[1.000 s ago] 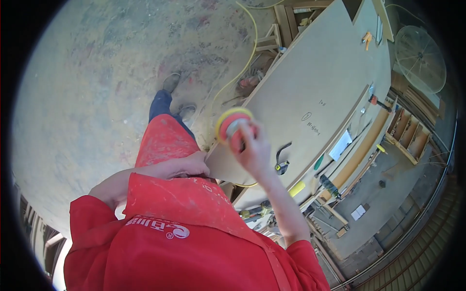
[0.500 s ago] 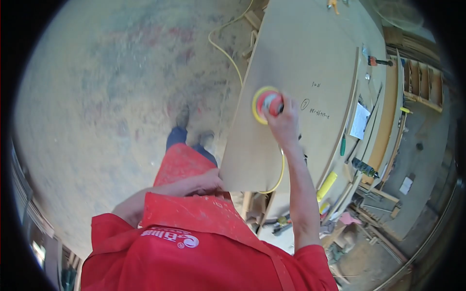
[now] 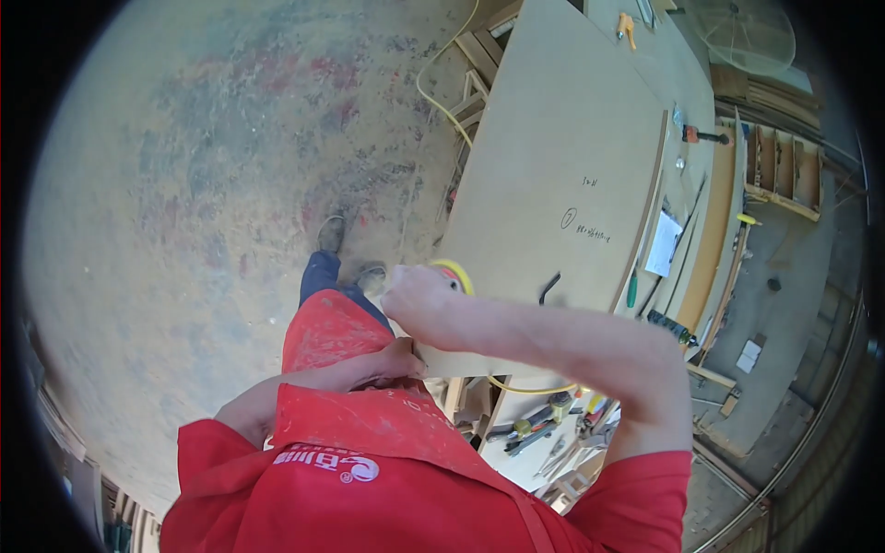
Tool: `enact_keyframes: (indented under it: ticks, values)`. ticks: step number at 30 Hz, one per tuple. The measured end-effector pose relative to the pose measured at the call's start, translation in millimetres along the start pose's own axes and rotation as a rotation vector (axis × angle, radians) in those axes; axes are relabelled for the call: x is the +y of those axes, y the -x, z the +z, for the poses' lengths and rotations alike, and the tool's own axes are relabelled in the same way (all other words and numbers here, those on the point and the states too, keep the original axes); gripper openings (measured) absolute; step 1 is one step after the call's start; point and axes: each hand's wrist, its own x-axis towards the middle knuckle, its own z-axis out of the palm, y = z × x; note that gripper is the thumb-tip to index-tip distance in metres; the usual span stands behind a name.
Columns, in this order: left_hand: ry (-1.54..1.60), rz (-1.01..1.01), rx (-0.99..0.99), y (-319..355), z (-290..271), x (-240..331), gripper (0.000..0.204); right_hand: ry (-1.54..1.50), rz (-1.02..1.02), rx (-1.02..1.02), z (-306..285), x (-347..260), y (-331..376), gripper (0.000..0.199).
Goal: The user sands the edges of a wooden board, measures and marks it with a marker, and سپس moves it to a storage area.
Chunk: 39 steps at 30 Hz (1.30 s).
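Observation:
My right hand [image 3: 422, 300] is wrapped round a round power sander with a red body and a yellow pad [image 3: 456, 275]. Hand and forearm hide most of the sander, which is at the left edge of a large pale board [image 3: 544, 120]. Close below, my left hand [image 3: 396, 361] is closed at the board's near left corner, its fingers curled at the edge and partly hidden. From under my right forearm a yellow hose [image 3: 525, 391] loops along the board's near end. Handwritten marks and a small black hex key [image 3: 549, 288] are on the board.
Right of the board lie a green-handled tool [image 3: 631, 289], a white paper sheet [image 3: 663, 243] and an orange-and-black tool [image 3: 705, 135]. An orange air blow gun [image 3: 627, 30] lies at the far end. Tools [image 3: 539, 424] lie on a lower surface. Another yellow hose [image 3: 426, 88] crosses the floor.
My right hand has brought the sander from the middle of the board toward me and left, to the edge near my left hand. The hex key has come into sight.

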Motion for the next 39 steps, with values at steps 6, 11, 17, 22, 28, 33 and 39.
enact_keyframes:
  ticks: [6, 11, 17, 22, 28, 33, 39]
  values:
    - [-0.026, 0.142, -0.066, -30, -4, -34, 0.028, 0.101, -0.052, -0.353, -54, 56, -46, 0.014]
    - [-0.074, 0.193, -0.078, -28, -2, -30, 0.031, 0.373, 0.188, -0.400, -103, 173, -86, 0.025]
    - [-0.177, 0.267, -0.083, -52, 0, -48, 0.033, 0.460, 0.369, -0.222, -154, 296, -89, 0.031]
    - [-0.079, 0.293, -0.087, -48, 1, -46, 0.033, 0.364, 0.212, -0.341, -143, 240, -97, 0.026]
    - [-0.065, 0.260, -0.048, -61, 2, -25, 0.032, 0.158, -0.038, -0.484, -100, 155, -79, 0.023]
    - [-0.107, 0.274, -0.035, -56, 7, -25, 0.034, 0.320, 0.153, -0.432, -137, 220, -90, 0.026]
    - [-0.062, 0.308, -0.020, -59, 10, -37, 0.030, 0.357, 0.657, 0.053, -213, 348, -99, 0.031]
